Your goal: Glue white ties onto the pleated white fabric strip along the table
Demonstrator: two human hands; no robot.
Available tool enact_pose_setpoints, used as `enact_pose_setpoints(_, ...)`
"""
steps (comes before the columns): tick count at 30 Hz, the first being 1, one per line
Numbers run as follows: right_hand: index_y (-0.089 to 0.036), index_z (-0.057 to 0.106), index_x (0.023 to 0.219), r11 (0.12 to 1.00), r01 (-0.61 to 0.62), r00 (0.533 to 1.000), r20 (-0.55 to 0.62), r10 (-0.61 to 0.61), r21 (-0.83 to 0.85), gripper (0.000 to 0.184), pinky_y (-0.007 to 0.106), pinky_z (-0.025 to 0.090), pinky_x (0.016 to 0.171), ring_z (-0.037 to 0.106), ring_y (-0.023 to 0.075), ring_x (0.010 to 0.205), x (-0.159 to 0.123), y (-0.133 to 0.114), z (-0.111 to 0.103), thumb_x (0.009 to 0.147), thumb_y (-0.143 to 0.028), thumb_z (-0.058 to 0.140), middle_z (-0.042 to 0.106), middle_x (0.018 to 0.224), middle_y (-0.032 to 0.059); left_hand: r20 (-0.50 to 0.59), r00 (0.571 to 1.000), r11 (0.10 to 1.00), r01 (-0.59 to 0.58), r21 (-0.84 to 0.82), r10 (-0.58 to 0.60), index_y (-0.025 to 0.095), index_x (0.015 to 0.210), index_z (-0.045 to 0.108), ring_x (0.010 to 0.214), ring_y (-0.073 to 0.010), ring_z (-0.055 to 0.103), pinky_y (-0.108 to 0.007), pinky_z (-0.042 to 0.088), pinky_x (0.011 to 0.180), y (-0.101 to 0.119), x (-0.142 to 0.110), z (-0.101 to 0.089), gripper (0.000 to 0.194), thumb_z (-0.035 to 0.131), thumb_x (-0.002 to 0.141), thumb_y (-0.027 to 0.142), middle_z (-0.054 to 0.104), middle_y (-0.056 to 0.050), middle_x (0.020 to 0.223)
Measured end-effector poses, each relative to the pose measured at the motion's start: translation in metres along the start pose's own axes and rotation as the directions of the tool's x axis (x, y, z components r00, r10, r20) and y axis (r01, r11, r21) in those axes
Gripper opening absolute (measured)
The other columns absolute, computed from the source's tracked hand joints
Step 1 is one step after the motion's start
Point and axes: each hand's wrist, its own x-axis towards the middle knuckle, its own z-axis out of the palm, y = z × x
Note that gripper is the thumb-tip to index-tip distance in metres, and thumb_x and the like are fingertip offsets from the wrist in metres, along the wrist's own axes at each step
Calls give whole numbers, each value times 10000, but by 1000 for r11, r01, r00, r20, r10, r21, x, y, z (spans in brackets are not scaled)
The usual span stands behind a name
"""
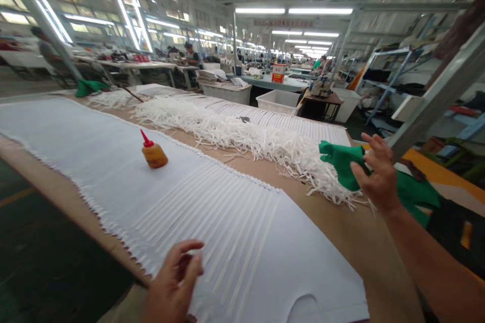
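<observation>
Green cloth (pixel 344 164) partly behind the right hand (pixel 381 176), grip unclear.

open sheet (pixel 94 146) left of bottle (pixel 154 155)

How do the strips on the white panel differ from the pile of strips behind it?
Order: the strips on the white panel run straight, side by side; those in the pile are tangled.
Height: the strips on the panel lie flat; the pile is heaped up.
Place: in this view, the left hand is beside the strips on the panel, the right hand beside one end of the pile.
Shared: both look narrow and pale.
</observation>
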Motion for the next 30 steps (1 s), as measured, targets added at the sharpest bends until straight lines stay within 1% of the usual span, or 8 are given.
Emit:
enact_pose_setpoints(4, -231, 596, 976, 944, 60, 951, 268, -153, 325, 110, 521, 414, 1151, 611, 272, 1240, -44, -97, -44, 900, -152, 589, 690, 1232, 79, 305, 916, 939, -168, -299, 261, 269, 1518, 359, 1140, -244, 634, -326, 562, 791, 81, -15, 81, 752, 694, 854, 381, 356, -164, 1589)
enact_pose_setpoints(8, -250, 567, 1134, 890, -114, 937, 347, -52, 442, 206, 259, 582, 834, 694, 164, 944, -94, -154, -35, 949, -160, 555, 691, 1028, 47, 585, 771, 873, 79, -481, 252, 181, 1344, 589, 1038, -238, 641, -323, 529, 853, 120, -44, 129, 520, 680, 865, 362, 677, -118, 1235)
enact_pose_setpoints(15, -262, 521, 1442, 805, -132, 747, 592, -303, 578, 537, 395, 510, 1085, 540, 269, 1331, -137, -148, -15, 913, -286, 612, 578, 1418, 109, 599, 781, 629, 558, -541, -178, 72, 1049, 699, 823, -233, 680, -331, 543, 740, 98, -67, 131, 420, 604, 878, 444, 725, -129, 914)
enact_pose_setpoints(19, -292, 694, 1215, 880, -280, 822, 570, 14, 383, 344, 449, 619, 858, 719, 300, 997, -143, -80, -10, 924, -262, 513, 742, 1105, 91, 563, 815, 971, -1, -240, 139, 153, 1384, 592, 1334, -286, 536, -458, 465, 1098, 60, -105, 89, 471, 525, 977, 380, 584, -157, 1426)
enact_pose_setpoints(22, -264, 674, 1280, 897, -404, 808, 529, 258, 178, 385, 498, 619, 829, 736, 317, 930, -147, -67, 4, 936, -270, 502, 754, 1063, 109, 574, 777, 849, -466, 249, 258, 237, 1506, 467, 1527, -303, 261, -551, 305, 1220, 22, -136, 60, 541, 558, 975, 276, 397, -88, 1605)
enact_pose_setpoints(24, -253, 645, 1323, 893, -207, 792, 604, -87, 400, 423, 477, 568, 987, 677, 286, 1164, -153, -94, 17, 941, -196, 470, 720, 1218, 116, 589, 764, 675, -581, 454, 262, 250, 1536, 420, 1536, -326, 227, -571, 325, 1203, 0, -150, 52, 616, 612, 954, 314, 331, -87, 1638)
enact_pose_setpoints(26, -256, 648, 1309, 742, 26, 601, 583, -547, 670, 421, 437, 468, 1126, 552, 226, 1350, -161, -131, 34, 949, -139, 465, 652, 1371, 95, 601, 754, 549, -631, 548, 267, 235, 1535, 421, 1526, -329, 254, -555, 360, 1184, -14, -157, 50, 650, 635, 941, 386, 313, -111, 1643)
enact_pose_setpoints(30, -272, 654, 1278, 663, 108, 450, 558, -697, 741, 369, 476, 286, 1240, 426, 201, 1454, -161, -157, 74, 960, -139, 519, 583, 1470, 35, 608, 739, 444, -667, 598, 291, 252, 1556, 387, 1522, -314, 271, -516, 380, 1172, -21, -158, 54, 692, 618, 939, 465, 279, -98, 1658)
